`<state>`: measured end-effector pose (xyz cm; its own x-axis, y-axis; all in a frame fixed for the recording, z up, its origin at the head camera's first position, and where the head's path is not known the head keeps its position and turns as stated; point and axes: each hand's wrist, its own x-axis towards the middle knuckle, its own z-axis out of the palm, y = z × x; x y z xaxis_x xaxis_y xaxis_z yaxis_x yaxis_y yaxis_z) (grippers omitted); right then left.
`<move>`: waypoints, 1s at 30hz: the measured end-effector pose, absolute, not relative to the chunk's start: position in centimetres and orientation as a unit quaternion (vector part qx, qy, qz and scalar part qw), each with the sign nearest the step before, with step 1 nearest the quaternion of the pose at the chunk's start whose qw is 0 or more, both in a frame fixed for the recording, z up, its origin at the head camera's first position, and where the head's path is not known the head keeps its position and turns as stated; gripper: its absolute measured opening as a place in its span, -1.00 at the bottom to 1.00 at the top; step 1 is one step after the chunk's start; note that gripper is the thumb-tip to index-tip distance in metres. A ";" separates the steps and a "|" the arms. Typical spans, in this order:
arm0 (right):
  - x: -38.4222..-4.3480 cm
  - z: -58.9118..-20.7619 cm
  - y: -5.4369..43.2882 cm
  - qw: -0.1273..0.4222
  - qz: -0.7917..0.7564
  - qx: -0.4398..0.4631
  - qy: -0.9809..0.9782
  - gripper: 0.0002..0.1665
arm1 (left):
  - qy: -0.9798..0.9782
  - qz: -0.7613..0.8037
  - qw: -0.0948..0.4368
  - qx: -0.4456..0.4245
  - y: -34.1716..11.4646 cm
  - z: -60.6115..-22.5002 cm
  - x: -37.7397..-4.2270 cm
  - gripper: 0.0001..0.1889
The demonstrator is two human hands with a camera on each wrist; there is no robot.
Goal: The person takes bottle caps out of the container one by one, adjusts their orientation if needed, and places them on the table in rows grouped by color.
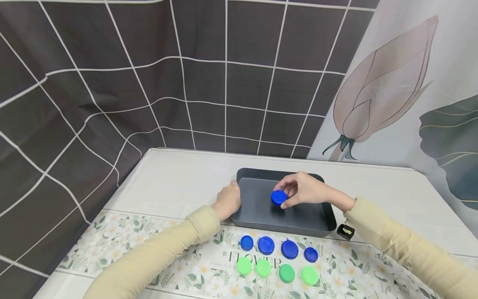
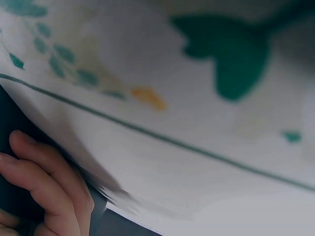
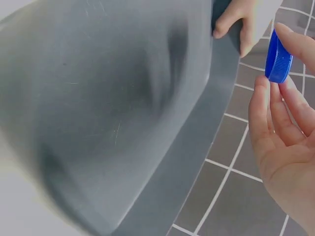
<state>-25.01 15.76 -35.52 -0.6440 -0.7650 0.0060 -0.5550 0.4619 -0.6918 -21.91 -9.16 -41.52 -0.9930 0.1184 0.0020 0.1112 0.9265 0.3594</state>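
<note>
My right hand (image 1: 307,189) pinches a blue bottle cap (image 1: 279,198) between thumb and fingers, above the inside of a dark grey baking tray (image 1: 284,230). In the right wrist view the cap (image 3: 279,58) stands on edge between the fingertips, its ribbed side showing. My left hand (image 1: 228,200) grips the tray's left rim; from the right wrist, its fingers (image 3: 231,18) hook over that edge. The left wrist view catches the curled fingers of this hand (image 2: 51,189) at the lower left. Nothing else shows inside the tray.
In front of the tray lies a row of several blue caps (image 1: 266,245), and nearer still a row of several green caps (image 1: 263,268). A small black box (image 1: 345,232) sits by the tray's right front corner. Behind the table hangs a dark checked curtain (image 1: 201,83).
</note>
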 end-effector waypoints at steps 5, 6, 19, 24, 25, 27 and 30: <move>-23.9 -35.4 16.9 0.142 -0.340 -0.390 0.844 -0.45 | 0.981 0.183 0.026 0.053 -9.0 -40.8 -21.4 -0.72; -23.6 -35.5 17.2 0.140 -0.340 -0.390 0.844 -0.45 | 0.982 0.181 0.026 0.053 -9.0 -40.8 -21.5 -0.72; -20.4 -36.2 20.5 0.123 -0.349 -0.375 0.850 -0.52 | 0.984 0.170 0.033 0.042 -9.0 -40.8 -21.7 -0.79; -18.7 -36.6 21.6 0.105 -0.366 -0.372 0.846 -0.55 | 0.984 0.168 0.034 0.048 -9.0 -40.7 -21.6 -0.73; -18.4 -36.6 21.8 0.103 -0.369 -0.372 0.845 -0.56 | 0.984 0.168 0.033 0.050 -9.0 -40.7 -21.6 -0.73; -17.9 -36.7 22.1 0.099 -0.374 -0.371 0.844 -0.57 | 0.983 0.172 0.031 0.055 -9.0 -40.6 -21.5 -0.74; -17.1 -36.8 22.8 0.099 -0.381 -0.362 0.845 -0.57 | 0.982 0.177 0.030 0.059 -9.0 -40.6 -21.5 -0.74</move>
